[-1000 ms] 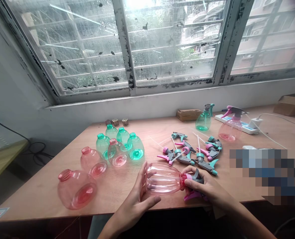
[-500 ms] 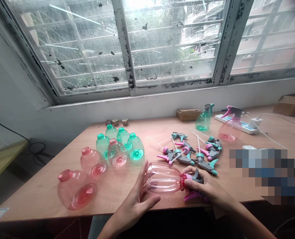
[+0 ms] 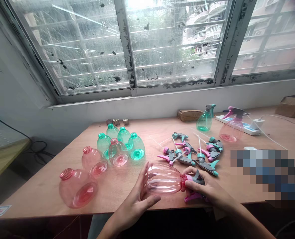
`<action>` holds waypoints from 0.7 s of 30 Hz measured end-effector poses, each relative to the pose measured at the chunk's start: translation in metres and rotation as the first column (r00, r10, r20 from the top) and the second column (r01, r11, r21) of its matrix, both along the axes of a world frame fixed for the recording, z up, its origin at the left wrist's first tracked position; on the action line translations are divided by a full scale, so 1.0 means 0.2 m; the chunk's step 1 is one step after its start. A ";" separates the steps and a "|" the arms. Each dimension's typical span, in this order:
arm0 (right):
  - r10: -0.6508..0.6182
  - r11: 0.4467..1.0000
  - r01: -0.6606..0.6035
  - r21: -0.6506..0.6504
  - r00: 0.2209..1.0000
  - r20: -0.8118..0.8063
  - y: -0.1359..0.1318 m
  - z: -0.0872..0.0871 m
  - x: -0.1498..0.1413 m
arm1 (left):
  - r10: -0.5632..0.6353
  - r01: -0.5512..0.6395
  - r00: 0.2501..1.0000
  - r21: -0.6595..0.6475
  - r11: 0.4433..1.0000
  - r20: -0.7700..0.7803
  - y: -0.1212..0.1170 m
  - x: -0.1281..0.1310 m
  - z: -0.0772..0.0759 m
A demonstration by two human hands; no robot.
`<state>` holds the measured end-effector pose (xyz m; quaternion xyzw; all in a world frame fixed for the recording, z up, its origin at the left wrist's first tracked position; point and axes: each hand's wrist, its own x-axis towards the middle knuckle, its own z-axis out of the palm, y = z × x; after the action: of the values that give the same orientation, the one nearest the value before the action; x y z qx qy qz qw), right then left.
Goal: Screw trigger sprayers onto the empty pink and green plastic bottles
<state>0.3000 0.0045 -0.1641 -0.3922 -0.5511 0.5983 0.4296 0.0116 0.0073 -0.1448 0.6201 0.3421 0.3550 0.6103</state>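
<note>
A clear pink ribbed spray bottle (image 3: 163, 179) lies sideways between my hands near the table's front edge, base to the left and neck to the right. My left hand (image 3: 135, 200) cups the base, thumb below and fingers along its far side. My right hand (image 3: 207, 186) grips the grey and pink spray head (image 3: 199, 178) at the neck, with a pink trigger (image 3: 193, 197) showing underneath. Some right fingertips are hidden behind the collar. Just beyond lies a pile of loose spray heads (image 3: 184, 156) in grey, pink and teal, several with thin tubes.
To the left stand three open pink bottles (image 3: 78, 189) and several open green bottles (image 3: 137, 146). At the back are a green spray bottle (image 3: 204, 121) and a pink spray bottle (image 3: 232, 128) with heads fitted, a power strip (image 3: 247, 127) and a cardboard box (image 3: 291, 106).
The view has shifted slightly. Both hands keep the same grip on the bottle, and nothing else has visibly moved.
</note>
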 end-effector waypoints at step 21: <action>0.011 1.000 -0.012 0.013 1.000 0.018 0.00 0.00 0.01 | -0.006 0.007 0.999 -0.019 1.000 0.034 0.00 0.00 0.00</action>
<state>0.3013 0.0045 -0.1649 -0.3914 -0.5612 0.5936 0.4238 0.0122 0.0071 -0.1448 0.6091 0.3331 0.3601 0.6232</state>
